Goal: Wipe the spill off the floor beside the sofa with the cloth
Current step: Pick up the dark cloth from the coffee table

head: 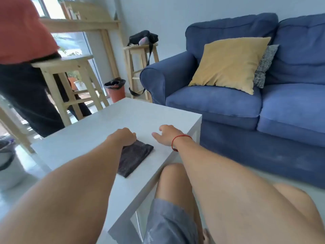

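Note:
A dark folded cloth [134,158] lies flat on the white coffee table [91,138], near its front right edge. My left hand [125,136] rests on the cloth's far corner with the fingers curled down onto it. My right hand [167,133], with a red string on the wrist, hovers just to the right of the cloth, fingers apart and holding nothing. The blue sofa [246,103] stands to the right of the table. No spill shows on the strip of floor [299,189] in front of the sofa.
Another person in an orange top and dark trousers [26,76] stands at the far left by wooden stools [73,81]. An orange bin [116,90] and a stool with a black bag [142,39] stand by the sofa arm. My bare knee [174,187] is beside the table.

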